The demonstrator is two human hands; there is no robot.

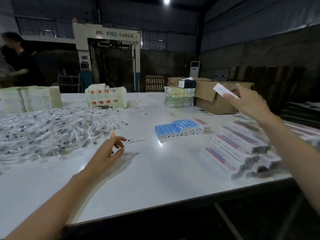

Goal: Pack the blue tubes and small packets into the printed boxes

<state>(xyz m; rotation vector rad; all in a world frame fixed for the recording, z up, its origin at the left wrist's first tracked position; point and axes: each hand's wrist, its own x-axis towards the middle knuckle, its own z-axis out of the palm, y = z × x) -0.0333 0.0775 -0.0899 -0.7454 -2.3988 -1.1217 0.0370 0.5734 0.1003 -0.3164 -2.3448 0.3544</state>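
While the blue tubes (178, 129) lie packed side by side in a block on the white table (155, 179), right of centre, I see the printed boxes (239, 148) piled just to their right, near the table's right edge. My right hand (247, 103) is raised over the far right of the table, its fingers pinching a single white box (225, 91) by one end, clear of the surface. My left hand (110, 149) hovers low, left of centre, fingers loosely curled and holding nothing. A lone small packet (136, 140) lies just beyond its fingertips. A wide heap of small packets (52, 130) covers the table's left side. Farther off stand stacks of flat printed sheets (105, 98) and a brown cardboard carton (211, 101). Behind them is a machine (110, 54) marked FMZ-1450A, with a person (22, 63) at far left.
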